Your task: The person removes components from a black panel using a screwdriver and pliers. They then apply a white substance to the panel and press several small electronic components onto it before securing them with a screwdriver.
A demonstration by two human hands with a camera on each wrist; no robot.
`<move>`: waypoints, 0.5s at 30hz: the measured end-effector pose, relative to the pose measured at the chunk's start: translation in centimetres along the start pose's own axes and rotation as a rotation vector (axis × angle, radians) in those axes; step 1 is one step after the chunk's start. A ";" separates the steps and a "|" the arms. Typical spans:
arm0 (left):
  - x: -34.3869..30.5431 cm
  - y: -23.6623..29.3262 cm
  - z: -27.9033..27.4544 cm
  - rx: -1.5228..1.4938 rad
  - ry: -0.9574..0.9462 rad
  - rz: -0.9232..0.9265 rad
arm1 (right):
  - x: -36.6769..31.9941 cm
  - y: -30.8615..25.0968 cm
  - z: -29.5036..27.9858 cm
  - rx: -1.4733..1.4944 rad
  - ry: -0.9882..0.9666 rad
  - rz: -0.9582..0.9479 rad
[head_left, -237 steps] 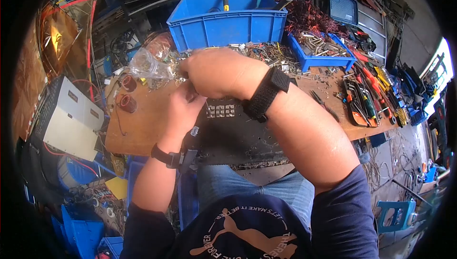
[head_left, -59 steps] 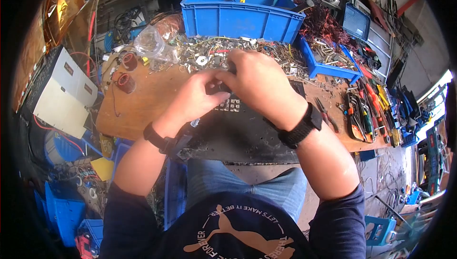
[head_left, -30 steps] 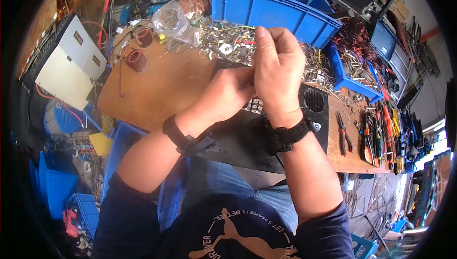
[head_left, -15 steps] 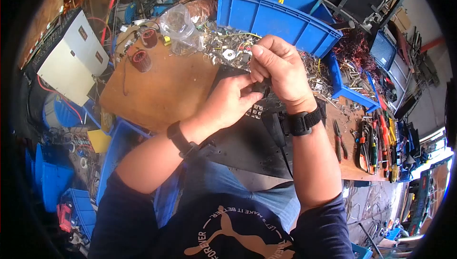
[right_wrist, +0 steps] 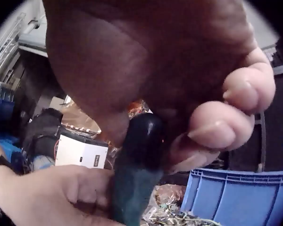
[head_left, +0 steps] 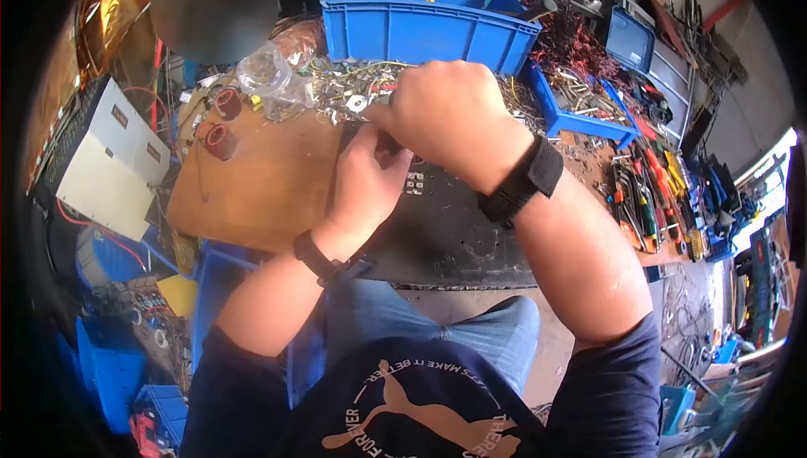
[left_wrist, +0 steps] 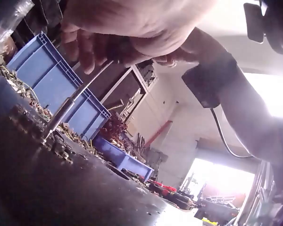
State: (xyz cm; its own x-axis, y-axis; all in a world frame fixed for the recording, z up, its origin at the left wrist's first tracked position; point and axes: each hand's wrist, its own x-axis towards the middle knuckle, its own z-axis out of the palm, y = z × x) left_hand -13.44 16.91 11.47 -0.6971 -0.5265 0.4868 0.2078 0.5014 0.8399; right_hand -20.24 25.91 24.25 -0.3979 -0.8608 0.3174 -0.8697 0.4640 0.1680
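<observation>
A screwdriver with a dark green handle (right_wrist: pixel 137 174) stands tilted between the two hands. Its steel shaft (left_wrist: pixel 66 109) slants down, with the tip at a row of small metal pieces (left_wrist: pixel 56 148) on the black panel (head_left: pixel 454 248). My right hand (head_left: pixel 450 113), back upward, grips the handle at its top end, fingers curled beside it in the right wrist view. Lower down, my left hand (head_left: pixel 366 176) holds the screwdriver too, its fingers (right_wrist: pixel 80 188) against the handle. Part of a grid of silvery squares (head_left: pixel 414 182) shows beside the hands; the handle is mostly hidden in the head view.
Behind the panel lies a heap of small metal scrap (head_left: pixel 336 88), with a large blue crate (head_left: pixel 429 33) beyond. A small blue bin (head_left: pixel 580 121) of metal parts and a tool set (head_left: pixel 647 193) stand right. Two red-brown coils (head_left: pixel 220 142) sit on the wooden tabletop (head_left: pixel 261 189).
My right hand has turned over from thumb-side up to back-up on the screwdriver. My left hand stays close below it. The head view has swung, and the pliers seen earlier are hidden behind the right arm.
</observation>
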 end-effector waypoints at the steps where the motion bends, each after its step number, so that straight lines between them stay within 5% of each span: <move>1: 0.0 0.0 0.1 0.009 0.019 -0.016 | 0.2 0.2 -0.2 0.017 -0.030 -0.018; 7: 0.8 -0.7 -0.5 -0.073 -0.017 -0.010 | 1.2 0.6 -2.2 0.212 -0.351 -0.026; 9: 1.8 -0.7 -1.8 -0.080 -0.199 -0.019 | 1.4 1.2 -2.2 0.242 -0.382 -0.060; 11: 2.4 -0.6 -2.2 -0.402 -0.321 -0.034 | 2.1 2.1 -1.4 0.235 -0.399 -0.095; 15: 2.0 -0.5 -1.7 -0.337 -0.275 -0.072 | 1.0 2.2 -2.6 0.172 -0.404 -0.039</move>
State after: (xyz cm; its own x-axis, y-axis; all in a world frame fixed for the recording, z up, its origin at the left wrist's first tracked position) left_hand -13.80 14.47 12.43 -0.8654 -0.3264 0.3802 0.3322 0.1944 0.9230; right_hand -21.72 26.65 27.38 -0.4165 -0.9054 -0.0827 -0.9086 0.4177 0.0041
